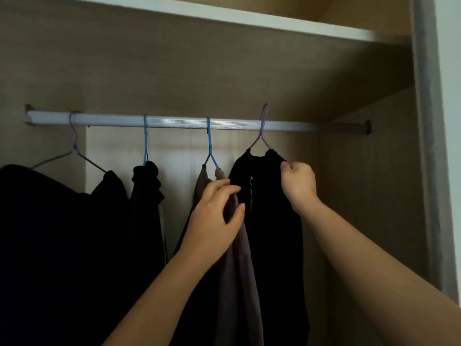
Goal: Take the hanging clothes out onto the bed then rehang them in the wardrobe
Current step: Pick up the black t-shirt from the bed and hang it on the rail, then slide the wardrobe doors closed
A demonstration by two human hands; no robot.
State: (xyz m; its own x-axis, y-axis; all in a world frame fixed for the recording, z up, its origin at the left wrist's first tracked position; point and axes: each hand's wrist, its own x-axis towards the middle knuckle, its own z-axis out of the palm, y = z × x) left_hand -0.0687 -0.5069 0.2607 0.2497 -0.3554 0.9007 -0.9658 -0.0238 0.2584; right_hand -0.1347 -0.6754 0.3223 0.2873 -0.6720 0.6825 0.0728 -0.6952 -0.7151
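**Wardrobe Rail: Black Top Held by One Shoulder, Hook Not Seated**

Pale wood-effect board was noted lining the wardrobe (249, 78), with a white shelf (224, 17) above and a ribbed metal rail (174, 122) fixed across it. Four garments were found hanging on the rail. From the left these were a black garment (50, 221), a dark bunched garment (147, 196), a taupe garment (237, 270) and a black top (272, 233) with a line of white stitching. The black top was carried on a lilac hanger (262, 136). The bed was not in view.

Risks were assessed as follows. The lilac hanger's hook was seen standing higher above the rail than the other three hooks, so it was judged not fully seated. Were the grip relaxed at this point, hanger and top could fall together. The top was held by one shoulder only, so the fabric could be pulled off the opposite hanger arm if drawn sideways. The taupe garment hung touching the black top and could be dragged along with it.

The right hand (298, 186) was recorded as clenched round the shoulder of the top nearer the wardrobe's side wall. Its fingers were curled over the fabric and, it was presumed, over the hanger end beneath. The left hand (219, 216) was recorded as half open, with fingers loosely bent and spread. It was laid against the taupe garment with its fingertips at the black top's edge, and no pinch could be confirmed.
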